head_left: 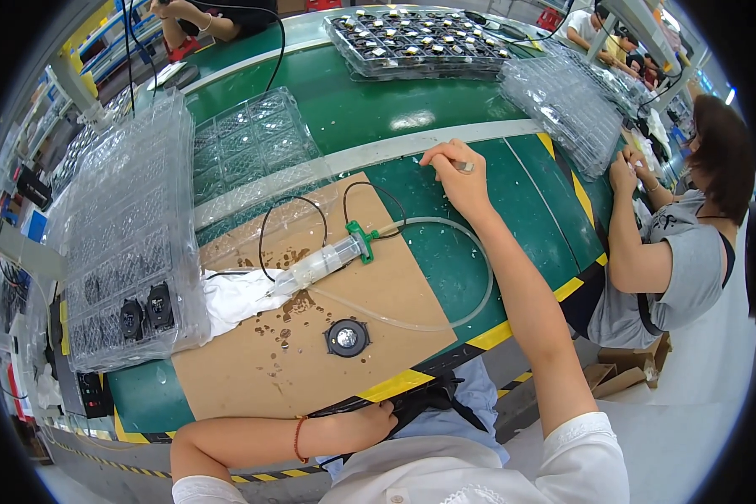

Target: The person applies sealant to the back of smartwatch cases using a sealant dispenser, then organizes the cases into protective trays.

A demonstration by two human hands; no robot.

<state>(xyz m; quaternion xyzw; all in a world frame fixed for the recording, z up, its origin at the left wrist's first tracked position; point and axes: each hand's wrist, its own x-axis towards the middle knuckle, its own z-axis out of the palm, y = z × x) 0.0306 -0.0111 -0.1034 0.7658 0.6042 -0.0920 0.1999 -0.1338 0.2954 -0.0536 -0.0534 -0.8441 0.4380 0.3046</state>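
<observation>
My right hand [459, 172] is stretched out over the far side of the green bench, its fingers curled in; a small tan band or piece shows at one finger, and whatever they hold is hidden. My left hand [368, 425] lies low at the bench's front edge, fingers curled beside a black item [412, 403] on my lap; its grip is partly hidden. Between them, a round black watch body [347, 338] rests on a brown cardboard sheet [395, 302]. Behind it lies a clear syringe [315, 267] with a green fitting [361, 241] and a looping clear tube [489, 277].
A white cloth [237, 296] lies under the syringe's tip, with brown wet spots around. Stacked clear trays [130, 210] stand left, two black watches [158, 305] in them. A filled tray [424, 52] sits on the far belt. A co-worker [672, 244] sits at right.
</observation>
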